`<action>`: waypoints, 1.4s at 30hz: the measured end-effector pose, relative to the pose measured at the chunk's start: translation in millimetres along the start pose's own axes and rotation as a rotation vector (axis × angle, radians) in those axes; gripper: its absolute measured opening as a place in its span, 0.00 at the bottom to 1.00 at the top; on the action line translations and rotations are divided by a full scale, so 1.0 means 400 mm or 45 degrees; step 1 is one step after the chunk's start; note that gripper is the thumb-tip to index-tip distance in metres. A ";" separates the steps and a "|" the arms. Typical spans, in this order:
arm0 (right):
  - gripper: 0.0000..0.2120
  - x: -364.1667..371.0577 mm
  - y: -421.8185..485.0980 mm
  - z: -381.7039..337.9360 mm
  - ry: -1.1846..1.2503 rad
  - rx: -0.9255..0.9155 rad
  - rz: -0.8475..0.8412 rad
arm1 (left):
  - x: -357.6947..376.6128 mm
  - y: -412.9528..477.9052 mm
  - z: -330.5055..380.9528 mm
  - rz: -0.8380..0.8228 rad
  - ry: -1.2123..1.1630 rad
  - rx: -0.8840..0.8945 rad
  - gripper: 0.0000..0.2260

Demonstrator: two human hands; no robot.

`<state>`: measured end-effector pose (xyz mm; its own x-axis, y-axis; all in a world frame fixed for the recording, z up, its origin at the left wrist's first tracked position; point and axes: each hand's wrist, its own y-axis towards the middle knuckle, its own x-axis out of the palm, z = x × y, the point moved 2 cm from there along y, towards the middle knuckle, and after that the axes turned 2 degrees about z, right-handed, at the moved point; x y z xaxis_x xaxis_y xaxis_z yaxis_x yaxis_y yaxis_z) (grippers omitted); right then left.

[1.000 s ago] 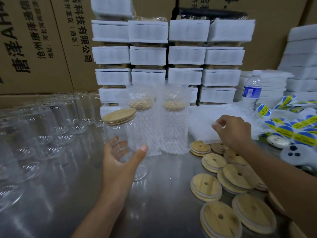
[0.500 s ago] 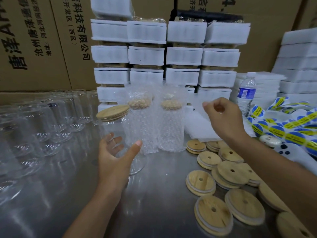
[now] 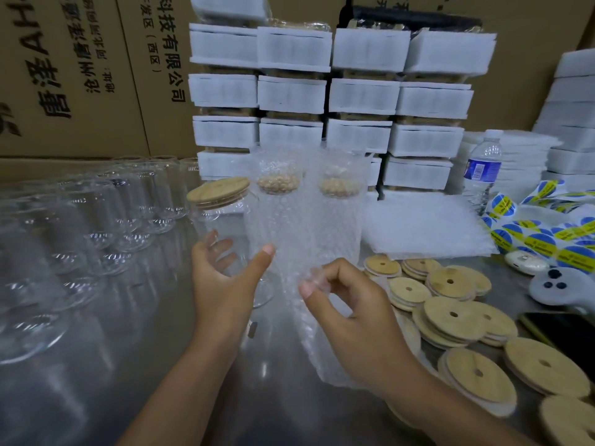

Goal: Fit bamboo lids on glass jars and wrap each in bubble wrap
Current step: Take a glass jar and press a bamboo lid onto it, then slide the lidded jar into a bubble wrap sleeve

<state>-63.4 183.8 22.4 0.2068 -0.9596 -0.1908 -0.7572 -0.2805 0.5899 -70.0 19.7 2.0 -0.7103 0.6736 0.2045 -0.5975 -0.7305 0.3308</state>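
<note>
You are curling your left hand's [image 3: 222, 284] fingers [image 3: 222, 244] round the upright jar [image 3: 222, 220], bamboo lid [image 3: 219, 189] topmost, standing on the desk's [image 3: 145, 381] open strip between empty glasses [image 3: 96, 220] and loose lids [image 3: 450, 317]. Your right hand [image 3: 354, 317] is pinching bubble wrap [image 3: 325, 355].

On the worktop [image 3: 145, 365] a lidded jar [image 3: 222, 226] stood at centre, two bubble-wrapped jars [image 3: 277, 217] just right of it and a bubble wrap sheet [image 3: 322, 349] before them. Empty glass jars [image 3: 96, 220] crowded the left. Bamboo lids [image 3: 450, 317] lay at the right front, with stacked bubble wrap [image 3: 425, 226] behind them. Foam-wrapped packs [image 3: 322, 101] rose behind the jars, with cardboard boxes [image 3: 80, 75] behind those.
</note>
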 end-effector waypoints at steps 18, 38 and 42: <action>0.15 -0.017 0.002 0.010 0.557 0.385 -0.036 | -0.016 0.012 0.016 0.034 -0.051 0.084 0.35; 0.15 -0.077 0.014 0.081 -0.182 0.536 0.217 | -0.099 0.078 0.054 0.196 0.037 0.107 0.33; 0.15 -0.080 0.009 0.083 -0.496 0.480 0.084 | -0.111 0.087 0.052 0.251 0.020 0.110 0.39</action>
<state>-93.4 214.3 4.5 -0.0395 -0.8753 -0.4819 -0.9452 -0.1236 0.3020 -51.6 -33.5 23.6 -0.8164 0.5160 0.2593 -0.4124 -0.8353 0.3637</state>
